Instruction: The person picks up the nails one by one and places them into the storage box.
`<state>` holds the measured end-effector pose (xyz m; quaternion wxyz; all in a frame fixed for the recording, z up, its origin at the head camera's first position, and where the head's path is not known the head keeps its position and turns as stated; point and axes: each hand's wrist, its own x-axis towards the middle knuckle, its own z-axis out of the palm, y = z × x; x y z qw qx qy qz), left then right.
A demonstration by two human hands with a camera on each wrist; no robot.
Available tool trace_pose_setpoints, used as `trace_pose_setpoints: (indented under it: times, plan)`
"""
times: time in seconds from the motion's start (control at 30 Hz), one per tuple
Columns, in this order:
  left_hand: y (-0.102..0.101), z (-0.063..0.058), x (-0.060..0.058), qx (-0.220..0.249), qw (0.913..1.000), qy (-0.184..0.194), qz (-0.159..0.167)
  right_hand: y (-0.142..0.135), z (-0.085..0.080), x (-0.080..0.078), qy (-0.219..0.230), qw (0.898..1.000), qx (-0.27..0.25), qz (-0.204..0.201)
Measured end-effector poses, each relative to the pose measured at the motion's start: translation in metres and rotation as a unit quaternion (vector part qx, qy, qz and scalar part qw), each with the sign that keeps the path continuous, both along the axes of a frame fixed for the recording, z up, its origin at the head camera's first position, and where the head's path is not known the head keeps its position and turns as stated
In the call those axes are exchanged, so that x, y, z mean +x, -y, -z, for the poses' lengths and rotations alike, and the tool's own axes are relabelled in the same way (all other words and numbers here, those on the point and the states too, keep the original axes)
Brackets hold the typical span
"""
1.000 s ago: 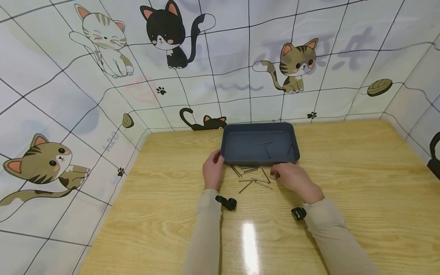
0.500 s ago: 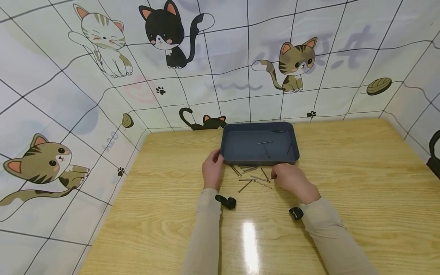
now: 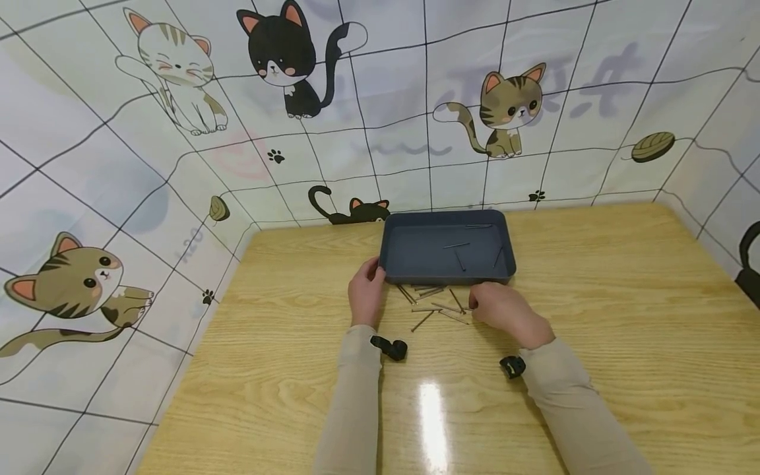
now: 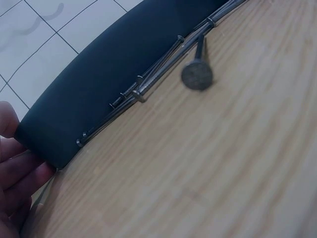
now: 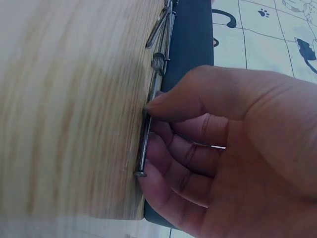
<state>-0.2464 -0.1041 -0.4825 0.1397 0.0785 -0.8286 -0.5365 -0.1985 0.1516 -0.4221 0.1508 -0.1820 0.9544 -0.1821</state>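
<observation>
A dark blue-grey tray (image 3: 415, 254) stands against the back wall with several nails (image 3: 456, 245) lying in it. My left hand (image 3: 365, 295) grips the tray's front left corner; in the left wrist view its fingers (image 4: 25, 173) bend around that corner. In front of the tray, a loose pile of several nails (image 3: 441, 309) lies on the table. My right hand (image 3: 505, 308) is at the pile's right side, by the tray's front right corner. In the right wrist view, its thumb and index finger pinch a nail (image 5: 144, 144) low at the tabletop, head towards the little finger.
The wood-grain table (image 3: 267, 369) reaches forward to a wall covering (image 3: 404, 158) printed with cats and grid lines. At the right edge there is a black curved object (image 3: 751, 264), partly out of view.
My right hand shifted slightly left and closed its fingers at a nail, then stayed nearly still. My left hand keeps its grip on the tray corner.
</observation>
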Motion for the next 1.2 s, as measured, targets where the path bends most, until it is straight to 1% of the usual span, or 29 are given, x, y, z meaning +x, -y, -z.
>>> trace_pose_setpoints:
  times: [0.23,0.33,0.57,0.77,0.97,1.1,1.2]
  plan:
    - [0.000,0.000,0.001,-0.005,1.0000,0.000,-0.002,-0.002,0.003,-0.001,0.003,1.000,-0.010,0.000]
    - [0.000,-0.001,0.000,-0.006,1.0000,0.002,-0.004,-0.003,0.003,-0.001,-0.002,1.000,-0.022,0.006]
    - [0.000,-0.001,-0.001,-0.008,1.0000,0.000,-0.002,-0.010,0.001,-0.002,-0.032,0.998,-0.058,-0.001]
    - [0.001,0.000,-0.001,-0.008,1.0000,-0.005,0.001,-0.015,0.002,-0.004,-0.037,0.996,-0.074,-0.014]
    - [0.001,-0.001,0.000,-0.009,0.9999,-0.008,0.001,-0.016,-0.003,-0.005,-0.051,0.994,-0.096,-0.020]
    - [0.001,-0.001,0.000,-0.008,1.0000,-0.005,0.000,-0.016,-0.003,-0.005,-0.067,0.993,-0.100,-0.018]
    - [0.001,-0.001,0.001,-0.007,1.0000,-0.002,0.002,-0.017,-0.004,-0.005,-0.069,0.992,-0.103,-0.013]
